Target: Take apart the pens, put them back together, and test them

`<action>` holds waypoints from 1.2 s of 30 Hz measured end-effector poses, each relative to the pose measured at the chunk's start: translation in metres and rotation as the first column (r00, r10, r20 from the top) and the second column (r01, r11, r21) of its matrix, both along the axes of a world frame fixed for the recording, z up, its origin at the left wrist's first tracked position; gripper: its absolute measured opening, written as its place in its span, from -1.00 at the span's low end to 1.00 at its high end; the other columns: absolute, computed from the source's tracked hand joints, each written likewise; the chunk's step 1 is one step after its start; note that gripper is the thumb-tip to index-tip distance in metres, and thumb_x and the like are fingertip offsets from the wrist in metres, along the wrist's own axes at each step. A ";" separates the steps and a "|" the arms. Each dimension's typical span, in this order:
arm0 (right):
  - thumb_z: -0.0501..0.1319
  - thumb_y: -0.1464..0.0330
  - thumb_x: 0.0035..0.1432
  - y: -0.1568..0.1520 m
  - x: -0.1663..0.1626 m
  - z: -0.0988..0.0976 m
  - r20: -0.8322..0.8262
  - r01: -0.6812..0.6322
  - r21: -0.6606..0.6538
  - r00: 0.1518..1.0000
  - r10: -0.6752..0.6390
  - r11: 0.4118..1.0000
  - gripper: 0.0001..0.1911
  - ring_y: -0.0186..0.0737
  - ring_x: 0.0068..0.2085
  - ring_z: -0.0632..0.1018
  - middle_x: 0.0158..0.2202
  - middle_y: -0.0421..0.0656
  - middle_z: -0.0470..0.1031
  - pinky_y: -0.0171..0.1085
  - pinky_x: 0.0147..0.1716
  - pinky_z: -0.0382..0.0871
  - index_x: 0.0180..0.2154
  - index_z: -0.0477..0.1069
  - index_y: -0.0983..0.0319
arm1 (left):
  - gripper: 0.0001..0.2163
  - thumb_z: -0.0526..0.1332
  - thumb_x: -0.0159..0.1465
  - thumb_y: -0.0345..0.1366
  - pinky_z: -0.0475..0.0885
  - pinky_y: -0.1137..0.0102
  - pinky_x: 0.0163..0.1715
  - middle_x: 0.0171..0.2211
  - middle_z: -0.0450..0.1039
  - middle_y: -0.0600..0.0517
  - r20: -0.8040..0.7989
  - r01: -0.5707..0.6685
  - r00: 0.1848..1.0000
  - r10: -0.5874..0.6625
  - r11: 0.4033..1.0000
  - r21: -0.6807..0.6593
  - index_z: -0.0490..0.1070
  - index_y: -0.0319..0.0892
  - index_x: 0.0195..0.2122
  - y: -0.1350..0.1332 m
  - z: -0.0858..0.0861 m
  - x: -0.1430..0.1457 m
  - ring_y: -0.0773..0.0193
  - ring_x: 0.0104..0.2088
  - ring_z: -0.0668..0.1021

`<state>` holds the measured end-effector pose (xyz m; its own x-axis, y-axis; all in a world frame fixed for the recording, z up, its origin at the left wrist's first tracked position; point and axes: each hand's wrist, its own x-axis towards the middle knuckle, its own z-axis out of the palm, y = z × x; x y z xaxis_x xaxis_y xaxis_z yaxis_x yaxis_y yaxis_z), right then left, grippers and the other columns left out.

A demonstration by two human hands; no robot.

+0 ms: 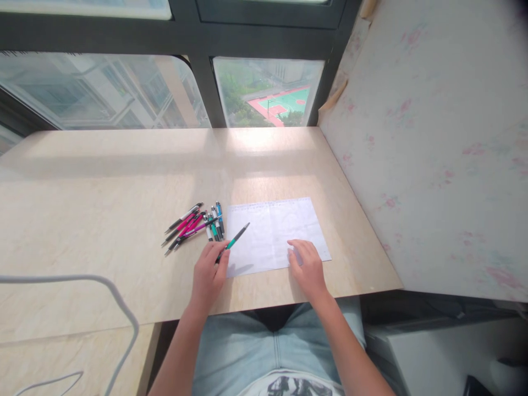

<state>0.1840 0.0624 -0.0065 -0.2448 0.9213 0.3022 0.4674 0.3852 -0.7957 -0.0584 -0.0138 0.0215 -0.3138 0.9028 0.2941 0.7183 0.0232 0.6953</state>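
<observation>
My left hand is closed on a teal and black pen, whose tip points up and to the right over the left edge of a white sheet of paper. My right hand lies flat with fingers spread on the sheet's lower right part, holding nothing. A pile of several pens, pink, black, teal and blue, lies on the desk just left of the paper and above my left hand.
The light wooden desk runs along a window at the back. A floral-papered wall bounds the desk on the right. A white wire frame sits at the lower left. My jeans-clad lap is under the front edge.
</observation>
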 end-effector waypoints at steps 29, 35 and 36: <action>0.19 -0.01 0.19 -0.013 -0.021 0.005 -0.661 -0.133 -0.635 0.603 -0.447 0.761 -0.56 -0.43 -0.61 0.15 -0.66 -0.34 0.13 -0.39 -0.61 0.02 -0.42 0.43 0.24 | -0.76 0.18 0.32 -0.21 0.49 0.37 -0.40 -0.30 0.59 0.00 0.399 0.268 0.885 -0.240 0.963 -0.016 0.51 0.00 -0.02 -0.002 -0.024 0.091 0.26 -0.41 0.58; 0.18 0.01 0.22 -0.018 -0.026 -0.001 -0.697 -0.109 -0.612 0.542 -0.469 0.784 -0.58 -0.42 -0.58 0.17 -0.66 -0.34 0.14 -0.38 -0.57 0.04 -0.42 0.43 0.24 | -0.78 0.20 0.31 -0.19 0.48 0.38 -0.43 -0.43 0.57 0.04 0.492 0.249 0.846 -0.206 0.968 -0.022 0.52 -0.02 -0.05 -0.003 -0.022 0.093 0.28 -0.51 0.56; 0.18 0.02 0.23 -0.019 -0.026 -0.002 -0.698 -0.104 -0.610 0.539 -0.471 0.785 -0.58 -0.42 -0.58 0.17 -0.66 -0.34 0.14 -0.38 -0.57 0.03 -0.42 0.42 0.24 | -0.77 0.20 0.31 -0.19 0.47 0.38 -0.44 -0.46 0.56 0.05 0.505 0.257 0.838 -0.208 0.966 -0.030 0.52 -0.03 -0.05 -0.003 -0.021 0.092 0.29 -0.52 0.56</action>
